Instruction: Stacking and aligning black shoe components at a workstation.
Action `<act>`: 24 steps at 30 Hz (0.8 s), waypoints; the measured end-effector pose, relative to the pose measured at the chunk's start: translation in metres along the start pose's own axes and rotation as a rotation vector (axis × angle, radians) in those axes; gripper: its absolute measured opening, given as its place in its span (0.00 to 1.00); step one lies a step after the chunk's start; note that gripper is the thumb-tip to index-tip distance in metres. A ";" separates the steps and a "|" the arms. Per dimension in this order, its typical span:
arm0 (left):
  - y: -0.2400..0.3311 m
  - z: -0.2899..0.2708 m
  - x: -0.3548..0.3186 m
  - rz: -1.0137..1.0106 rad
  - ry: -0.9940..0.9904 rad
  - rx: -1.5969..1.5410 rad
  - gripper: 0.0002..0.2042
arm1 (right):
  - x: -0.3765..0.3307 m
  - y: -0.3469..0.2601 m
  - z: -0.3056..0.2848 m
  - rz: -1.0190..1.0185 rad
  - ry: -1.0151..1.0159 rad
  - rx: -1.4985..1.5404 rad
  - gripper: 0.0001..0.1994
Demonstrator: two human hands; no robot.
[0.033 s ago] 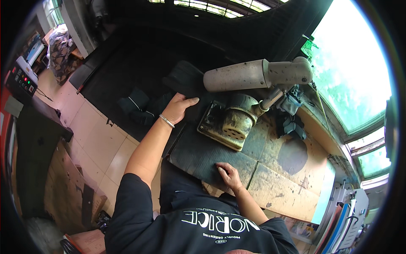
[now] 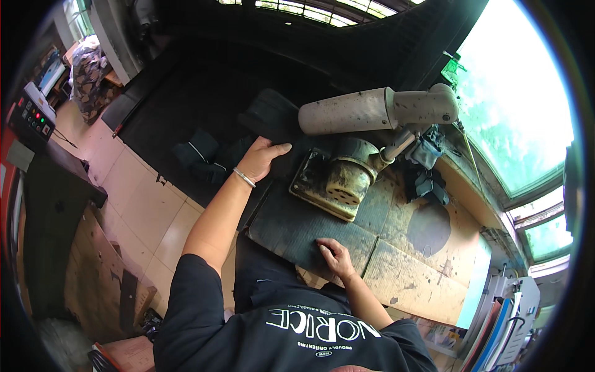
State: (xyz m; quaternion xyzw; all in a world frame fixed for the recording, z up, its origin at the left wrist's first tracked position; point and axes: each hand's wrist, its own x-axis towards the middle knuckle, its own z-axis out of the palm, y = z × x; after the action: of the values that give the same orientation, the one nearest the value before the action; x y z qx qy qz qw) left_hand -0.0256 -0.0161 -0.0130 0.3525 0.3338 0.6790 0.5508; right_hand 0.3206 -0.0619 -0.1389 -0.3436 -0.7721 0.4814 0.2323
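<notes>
Bent over the dark surface left of centre, my left hand (image 2: 258, 161) has its thumb reaching right and its other fingers out of sight. What these fingers hold, if anything, blends into the black around them. Just beyond it lies a dark piece of fabric (image 2: 269, 115). My right hand (image 2: 336, 257) rests at the near edge of the black-stained cardboard (image 2: 297, 232), its fingers curled and drawn together; anything between them is too dark to make out. Between and beyond my hands stands a worn machine head (image 2: 347, 177) with a perforated round base on a flat plate.
A thick pale cylindrical arm (image 2: 347, 111) hangs over the machine head. Folded dark cloth pieces (image 2: 201, 152) lie left of my left hand. Bunched cloth (image 2: 426, 149) sits by the window ledge. A control box (image 2: 37, 115) with lit lamps stands at far left, folders (image 2: 496, 328) at lower right.
</notes>
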 end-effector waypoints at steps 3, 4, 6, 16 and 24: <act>-0.002 -0.001 -0.003 0.027 -0.035 0.020 0.18 | 0.000 -0.002 -0.001 0.005 -0.004 -0.003 0.11; -0.003 0.001 -0.004 0.036 -0.021 0.009 0.17 | 0.000 -0.003 -0.001 0.015 -0.007 -0.003 0.11; -0.006 0.001 -0.005 0.046 -0.005 -0.004 0.16 | 0.000 -0.001 0.000 0.012 -0.007 -0.005 0.11; -0.020 0.009 -0.009 -0.038 -0.098 0.083 0.15 | 0.001 -0.001 0.000 0.024 -0.012 -0.006 0.11; -0.044 -0.001 -0.010 -0.108 -0.171 0.164 0.17 | 0.001 -0.001 0.000 0.012 -0.010 -0.020 0.11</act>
State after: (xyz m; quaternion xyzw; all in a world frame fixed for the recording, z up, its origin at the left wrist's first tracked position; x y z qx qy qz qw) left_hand -0.0025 -0.0181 -0.0519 0.4346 0.3585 0.5861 0.5823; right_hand 0.3195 -0.0619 -0.1381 -0.3481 -0.7760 0.4769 0.2220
